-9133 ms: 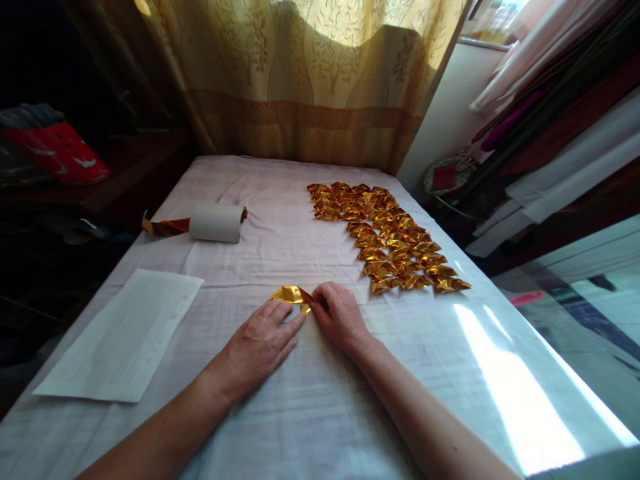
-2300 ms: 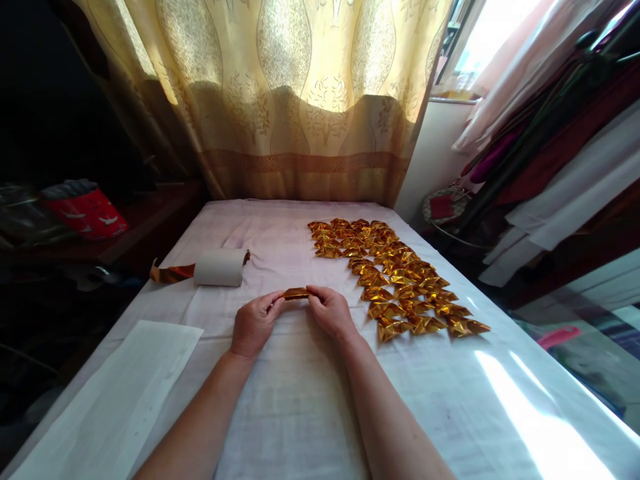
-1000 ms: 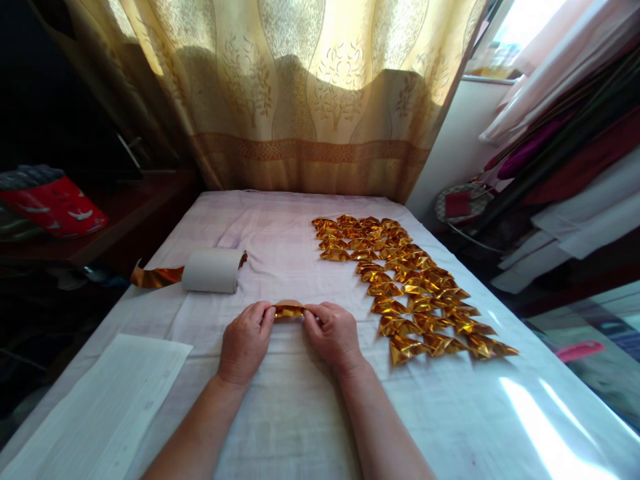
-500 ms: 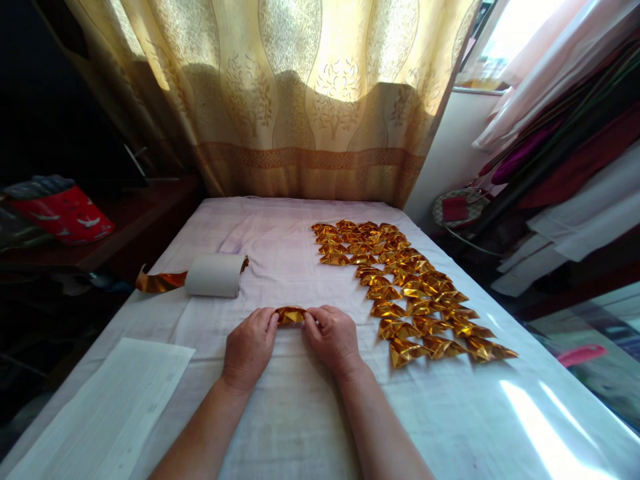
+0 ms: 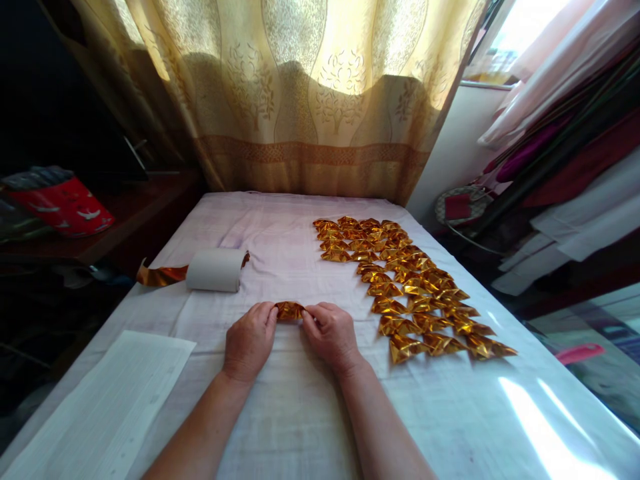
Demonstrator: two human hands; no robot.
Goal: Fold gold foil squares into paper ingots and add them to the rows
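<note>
A small folded gold foil paper ingot (image 5: 289, 311) is pinched at both ends just above the sheet. My left hand (image 5: 250, 340) closes thumb and fingers on its left tip, and my right hand (image 5: 331, 335) does the same on its right tip. Both tips are partly hidden by the fingers. To the right, several finished-looking gold foil ingots (image 5: 419, 285) lie in slanting rows. Left of my hands sits a grey-white roll (image 5: 214, 270), with a strip of gold foil (image 5: 163, 275) sticking out at its left end.
A white paper sheet (image 5: 105, 407) lies at the front left of the sheet-covered bed (image 5: 280, 227). A patterned curtain (image 5: 310, 100) hangs behind it. On a dark cabinet at left stands a red container (image 5: 65, 207). Clothes (image 5: 585, 173) hang at right.
The view has shifted slightly. The foil ingot is tilted a little differently between my fingers, and my right hand has moved slightly leftward, still pinching its end.
</note>
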